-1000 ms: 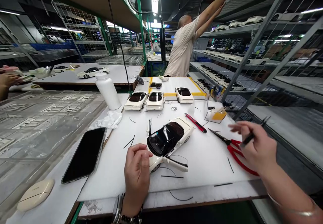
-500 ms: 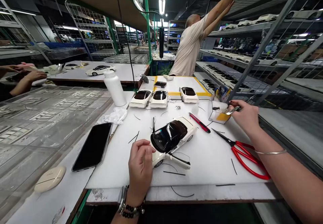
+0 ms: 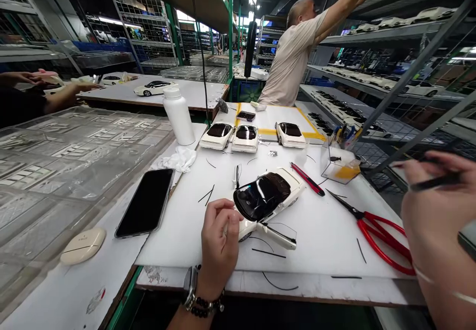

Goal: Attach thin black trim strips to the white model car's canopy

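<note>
A cream-white model car [image 3: 264,193] with a dark roof and windows stands at an angle on the white work surface, both doors swung out. My left hand [image 3: 221,231] is at its front end, fingers curled in and partly covering the nose. Whatever those fingers hold, if anything, is hidden. Out at the right edge, my right hand [image 3: 439,196] is raised and smeared by motion, closed around a slim dark tool [image 3: 435,182] whose kind is too blurred to tell. Red-handled scissors [image 3: 385,238] lie beside that forearm. A red utility knife [image 3: 308,179] rests behind the car.
Three more model cars [image 3: 245,139] line the back. A clear box [image 3: 340,166] of pens stands right, a white bottle [image 3: 179,117] left. A phone [image 3: 145,203], an oval case [image 3: 83,246] and plastic trays [image 3: 74,171] lie left. Another person [image 3: 292,57] reaches into shelves.
My right hand has moved away from the clear box, right and toward me, with the slim tool. My left hand stays at the car's front. The view has shifted slightly.
</note>
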Tool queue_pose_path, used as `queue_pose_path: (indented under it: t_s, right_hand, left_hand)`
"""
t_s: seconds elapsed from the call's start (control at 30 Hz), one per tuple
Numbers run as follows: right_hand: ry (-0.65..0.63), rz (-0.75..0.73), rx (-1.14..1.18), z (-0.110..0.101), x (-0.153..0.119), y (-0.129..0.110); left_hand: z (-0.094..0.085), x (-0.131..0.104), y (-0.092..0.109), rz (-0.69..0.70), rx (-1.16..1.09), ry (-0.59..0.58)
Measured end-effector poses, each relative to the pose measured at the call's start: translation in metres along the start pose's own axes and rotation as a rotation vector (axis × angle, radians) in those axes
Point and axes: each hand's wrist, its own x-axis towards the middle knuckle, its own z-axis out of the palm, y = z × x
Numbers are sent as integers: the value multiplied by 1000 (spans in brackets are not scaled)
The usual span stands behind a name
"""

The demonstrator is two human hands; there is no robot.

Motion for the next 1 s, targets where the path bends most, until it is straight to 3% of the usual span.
queue_pose_path:
  t_s: [0.1,0.2,0.3,0.6,1.0]
  right_hand:
    - [-375,220,180,-6,-42,-42]
    - [-578,252,250,-1,-76,-70]
    - [-690,241,286,9,-91,-80]
    - [-809,148,252,20,-102,-78]
    - [-793,94,247,20,-102,-77]
  left_hand:
    - [0,0,1,11,1,-11]
    - [0,0,1,33,3,-16]
    - [0,0,0,44,-6,-12]
    - [-1,-1,0,69,-21,-34]
    - [2,-2,-2,168,132,-7]
